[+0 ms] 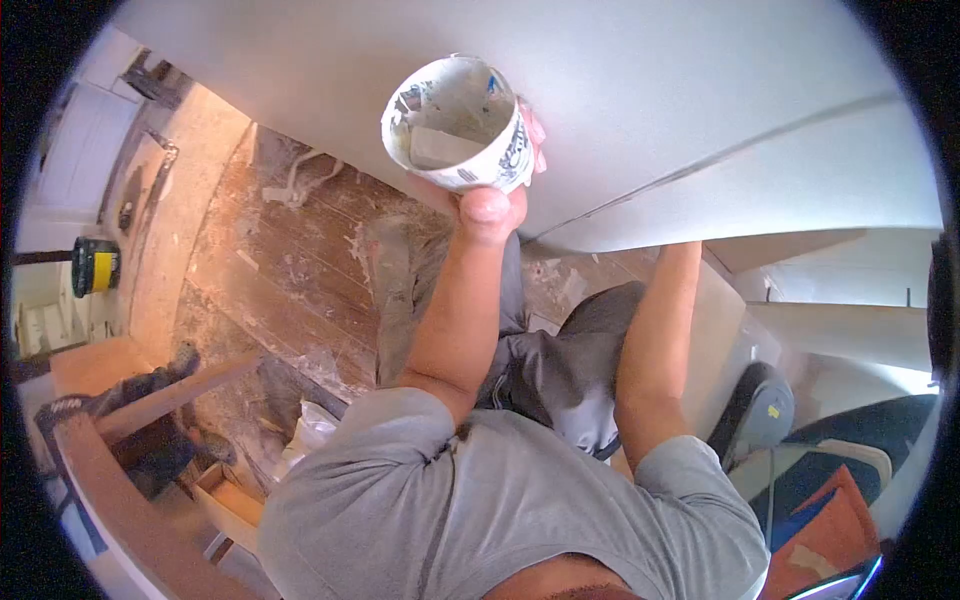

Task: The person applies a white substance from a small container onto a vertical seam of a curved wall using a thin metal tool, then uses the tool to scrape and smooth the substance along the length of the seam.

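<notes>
My left hand [490, 212] is wrapped round the lower side of a white tub [515, 160] with dark printing, and some of its fingers show on the far side. The tub's mouth tilts toward me. Its inner wall is smeared with whitish and dark residue, and a pale rectangular block [445, 148] lies inside. Close behind the tub is a large whitish panel [680, 90] with a dark seam line. My right forearm reaches up to the panel's lower edge and disappears behind it, so that hand is hidden.
Debris and white scraps lie on the worn wooden floor [300, 260] at left. A black tub with a yellow label [97, 267] stands farther left. A wooden frame [130, 500] is at lower left. A dark grey rounded object [758, 410] and an orange-red item [830, 530] are at right.
</notes>
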A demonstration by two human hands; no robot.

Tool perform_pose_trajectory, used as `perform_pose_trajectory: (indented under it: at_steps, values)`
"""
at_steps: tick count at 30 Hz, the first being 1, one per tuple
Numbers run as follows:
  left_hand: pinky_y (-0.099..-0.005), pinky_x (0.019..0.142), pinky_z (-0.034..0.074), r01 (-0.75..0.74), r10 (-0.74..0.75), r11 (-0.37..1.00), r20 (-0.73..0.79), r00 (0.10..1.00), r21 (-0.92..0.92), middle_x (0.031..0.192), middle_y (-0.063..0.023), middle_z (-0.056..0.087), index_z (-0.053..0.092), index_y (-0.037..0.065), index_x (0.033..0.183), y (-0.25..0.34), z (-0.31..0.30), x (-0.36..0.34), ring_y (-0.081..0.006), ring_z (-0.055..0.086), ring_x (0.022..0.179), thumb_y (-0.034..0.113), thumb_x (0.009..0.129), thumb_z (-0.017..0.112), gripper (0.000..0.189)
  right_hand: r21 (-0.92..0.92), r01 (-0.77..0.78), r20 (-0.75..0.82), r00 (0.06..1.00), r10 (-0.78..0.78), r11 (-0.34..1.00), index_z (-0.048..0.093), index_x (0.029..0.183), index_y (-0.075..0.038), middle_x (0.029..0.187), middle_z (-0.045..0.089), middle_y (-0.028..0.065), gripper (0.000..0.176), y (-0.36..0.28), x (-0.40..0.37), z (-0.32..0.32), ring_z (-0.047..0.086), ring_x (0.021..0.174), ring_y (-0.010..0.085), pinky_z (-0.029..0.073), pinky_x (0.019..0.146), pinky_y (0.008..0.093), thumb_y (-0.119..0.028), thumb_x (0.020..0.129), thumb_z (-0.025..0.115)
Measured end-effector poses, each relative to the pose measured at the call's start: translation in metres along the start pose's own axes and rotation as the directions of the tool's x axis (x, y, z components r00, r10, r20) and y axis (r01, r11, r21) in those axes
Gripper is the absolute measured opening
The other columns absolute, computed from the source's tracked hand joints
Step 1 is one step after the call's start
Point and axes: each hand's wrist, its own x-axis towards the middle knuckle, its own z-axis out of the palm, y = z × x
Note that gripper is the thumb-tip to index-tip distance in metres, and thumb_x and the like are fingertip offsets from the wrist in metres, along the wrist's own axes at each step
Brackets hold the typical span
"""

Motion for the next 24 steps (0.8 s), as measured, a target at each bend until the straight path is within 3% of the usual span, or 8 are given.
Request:
perform_pose_trajectory:
  at_steps: [2,3,6,13,17,24]
  values:
    - [-0.0257,0.049,0.048,-0.055,0.060,0.997,-0.109,0.992,0.049,0.087,-0.0189,0.071,0.052,-0.011,0.142,-0.010,-0.010,-0.007,-0.0176,0.063,0.056,0.090,0.092,0.064,0.113,-0.079,0.018,-0.009,1.000,-0.018,0.997,0.069,0.128,0.004,0.112,0.075,0.0130,0.039,0.001,0.000,-0.005,0.073,0.107,0.0251,0.058,0.096,0.0396,-0.032,0.116,0.059]
    - [-0.0257,0.049,0.048,-0.037,0.041,0.999,-0.130,0.991,0.033,0.087,-0.0189,0.071,0.052,-0.011,0.142,-0.014,-0.015,-0.008,-0.0176,0.063,0.056,0.090,0.092,0.064,0.113,-0.125,0.030,-0.014,0.999,-0.032,0.992,0.069,0.128,0.004,0.112,0.075,0.0129,0.039,-0.001,0.001,-0.006,0.073,0.107,0.0252,0.058,0.096,0.0397,-0.032,0.116,0.059]
    - [-0.0278,0.049,0.050,-0.155,0.179,0.976,-0.153,0.972,0.156,0.085,-0.0189,0.071,0.051,-0.014,0.140,-0.020,-0.030,0.002,-0.0183,0.063,0.055,0.084,0.094,0.068,0.109,-0.208,0.048,-0.042,0.997,-0.058,0.977,0.069,0.128,0.003,0.112,0.075,0.0128,0.040,-0.007,0.002,-0.009,0.073,0.107,0.0253,0.057,0.096,0.0398,-0.033,0.115,0.059]
    - [-0.0300,0.044,0.047,-0.044,0.059,0.989,-0.105,0.993,0.139,0.083,-0.0192,0.069,0.051,-0.009,0.138,-0.013,-0.049,0.019,-0.0211,0.061,0.056,0.085,0.095,0.064,0.103,-0.297,0.072,-0.088,0.991,-0.102,0.952,0.069,0.129,0.002,0.114,0.076,0.0126,0.041,-0.013,-0.005,-0.011,0.073,0.109,0.0255,0.057,0.097,0.0401,-0.035,0.115,0.059]
    - [-0.0299,0.045,0.047,-0.093,0.100,0.992,-0.080,0.992,0.082,0.087,-0.0179,0.069,0.053,-0.006,0.138,-0.018,-0.049,0.016,-0.0208,0.061,0.063,0.082,0.097,0.063,0.099,-0.310,0.073,-0.091,0.990,-0.107,0.948,0.069,0.130,0.002,0.115,0.076,0.0124,0.042,-0.012,-0.009,-0.011,0.073,0.109,0.0257,0.057,0.097,0.0403,-0.036,0.115,0.059]
    - [-0.0264,0.044,0.043,-0.083,0.096,0.993,-0.156,0.983,0.084,0.085,-0.0152,0.068,0.055,-0.003,0.133,-0.033,-0.051,0.019,-0.0153,0.056,0.055,0.091,0.092,0.060,0.103,-0.316,0.076,-0.086,0.990,-0.108,0.946,0.070,0.130,0.001,0.117,0.076,0.0122,0.044,-0.006,-0.013,-0.006,0.073,0.111,0.0259,0.056,0.098,0.0406,-0.038,0.115,0.059]
